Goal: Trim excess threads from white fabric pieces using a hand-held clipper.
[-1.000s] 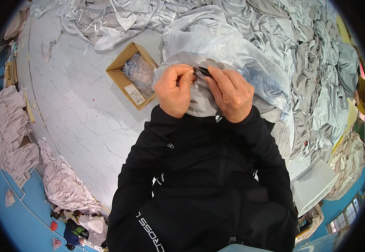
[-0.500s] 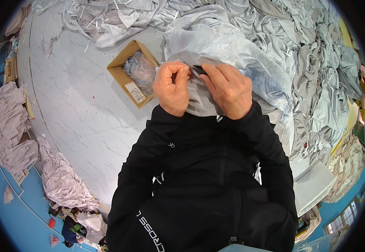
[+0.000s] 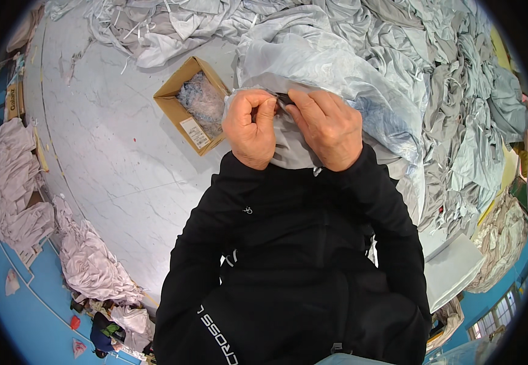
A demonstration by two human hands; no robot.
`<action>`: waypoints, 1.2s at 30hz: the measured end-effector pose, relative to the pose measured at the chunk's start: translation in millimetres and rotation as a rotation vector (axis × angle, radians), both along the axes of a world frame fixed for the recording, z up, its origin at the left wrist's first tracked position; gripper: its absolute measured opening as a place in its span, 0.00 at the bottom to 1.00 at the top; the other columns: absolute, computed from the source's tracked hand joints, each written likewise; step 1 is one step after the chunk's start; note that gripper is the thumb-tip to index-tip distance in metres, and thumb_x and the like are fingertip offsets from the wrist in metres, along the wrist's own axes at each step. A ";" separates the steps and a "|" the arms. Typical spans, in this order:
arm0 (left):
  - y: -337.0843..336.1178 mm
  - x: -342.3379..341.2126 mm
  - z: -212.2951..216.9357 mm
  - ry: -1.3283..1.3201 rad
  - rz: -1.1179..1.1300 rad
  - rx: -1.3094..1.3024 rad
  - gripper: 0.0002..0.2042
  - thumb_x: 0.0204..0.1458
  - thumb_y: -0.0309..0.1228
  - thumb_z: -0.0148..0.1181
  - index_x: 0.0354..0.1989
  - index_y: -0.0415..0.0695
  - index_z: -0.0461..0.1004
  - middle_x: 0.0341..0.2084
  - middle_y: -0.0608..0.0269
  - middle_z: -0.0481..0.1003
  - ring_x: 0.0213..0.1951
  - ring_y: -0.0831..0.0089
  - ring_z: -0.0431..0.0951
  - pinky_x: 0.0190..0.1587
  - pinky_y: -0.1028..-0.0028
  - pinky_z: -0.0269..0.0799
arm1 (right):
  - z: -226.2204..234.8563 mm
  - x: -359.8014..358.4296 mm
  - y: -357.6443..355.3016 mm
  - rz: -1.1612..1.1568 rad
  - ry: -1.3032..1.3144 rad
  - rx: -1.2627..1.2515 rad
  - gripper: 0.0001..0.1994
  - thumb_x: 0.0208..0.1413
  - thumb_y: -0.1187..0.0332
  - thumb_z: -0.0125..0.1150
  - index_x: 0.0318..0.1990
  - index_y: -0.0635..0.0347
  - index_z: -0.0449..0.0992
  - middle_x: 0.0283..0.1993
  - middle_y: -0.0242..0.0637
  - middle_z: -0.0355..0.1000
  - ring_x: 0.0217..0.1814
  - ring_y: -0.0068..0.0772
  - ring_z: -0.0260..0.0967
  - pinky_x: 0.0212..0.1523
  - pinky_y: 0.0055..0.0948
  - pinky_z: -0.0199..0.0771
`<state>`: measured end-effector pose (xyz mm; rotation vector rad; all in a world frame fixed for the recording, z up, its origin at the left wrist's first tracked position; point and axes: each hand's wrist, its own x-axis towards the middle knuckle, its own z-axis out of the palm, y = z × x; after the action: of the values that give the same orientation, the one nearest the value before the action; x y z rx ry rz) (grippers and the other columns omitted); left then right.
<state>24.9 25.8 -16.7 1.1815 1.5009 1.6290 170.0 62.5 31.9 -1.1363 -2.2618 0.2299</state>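
Grey-white fabric (image 3: 291, 143) lies bunched under and between my hands, close to my chest. My left hand (image 3: 250, 128) is closed in a pinch at the fabric's edge, thumb pressed against the curled forefinger. My right hand (image 3: 331, 128) is closed around a small black tool (image 3: 283, 98), whose tip points left at the pinched edge. Most of the tool is hidden by the fingers, so its exact kind is unclear. The two sets of fingertips nearly meet. A sheer, pale blue-white stretch of cloth (image 3: 312, 55) spreads just beyond them.
Left of my hands, an open cardboard box (image 3: 168, 104) holds fluffy grey-blue thread scraps (image 3: 202, 103). Heaped grey cloth (image 3: 391, 36) covers the far and right sides of the marbled table (image 3: 112, 158). Pinkish cloth piles (image 3: 93, 261) stand beyond its left edge, above a blue floor (image 3: 33, 310).
Both hands have drawn slightly closer together: the left a little rightward, the right a touch leftward with the black tool. The box and cloth heaps look the same.
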 end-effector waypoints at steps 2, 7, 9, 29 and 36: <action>0.0 -0.2 -0.3 0.002 -0.001 0.008 0.03 0.56 0.18 0.61 0.32 0.37 0.72 0.29 0.59 0.76 0.28 0.75 0.75 0.31 0.77 0.71 | -0.1 0.1 0.0 0.004 -0.003 -0.003 0.16 0.46 0.71 0.72 0.43 0.55 0.78 0.32 0.30 0.73 0.32 0.33 0.74 0.29 0.30 0.74; -0.4 0.5 2.9 -0.012 -0.005 -0.022 0.03 0.56 0.18 0.60 0.32 0.36 0.72 0.29 0.60 0.76 0.28 0.76 0.76 0.32 0.78 0.73 | 1.7 2.1 1.3 0.013 0.000 -0.010 0.14 0.47 0.71 0.72 0.43 0.55 0.79 0.32 0.31 0.73 0.32 0.34 0.75 0.29 0.31 0.75; -0.9 0.0 3.6 -0.082 0.003 -0.042 0.03 0.57 0.18 0.60 0.33 0.36 0.72 0.29 0.60 0.77 0.29 0.77 0.76 0.33 0.78 0.74 | 3.0 4.9 2.1 0.005 0.046 -0.021 0.14 0.47 0.71 0.72 0.42 0.56 0.79 0.32 0.32 0.73 0.31 0.35 0.75 0.29 0.31 0.74; -2.0 -2.7 4.6 -0.105 -0.030 0.003 0.03 0.57 0.18 0.59 0.32 0.35 0.71 0.31 0.59 0.76 0.30 0.77 0.77 0.35 0.78 0.75 | 8.3 3.3 0.8 0.020 0.021 -0.113 0.11 0.49 0.72 0.70 0.41 0.59 0.79 0.32 0.36 0.75 0.30 0.40 0.75 0.29 0.33 0.75; 0.5 -71.9 -20.7 0.113 0.291 -0.078 0.03 0.59 0.22 0.59 0.35 0.35 0.74 0.29 0.57 0.79 0.28 0.71 0.79 0.34 0.74 0.77 | 1.2 37.1 -6.5 -0.193 0.390 -0.350 0.11 0.56 0.75 0.67 0.46 0.65 0.79 0.34 0.35 0.77 0.31 0.23 0.72 0.35 0.21 0.71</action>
<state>-47.1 26.3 -37.4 1.0665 1.8628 1.6937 207.1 56.0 33.0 -1.3423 -1.7975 0.7246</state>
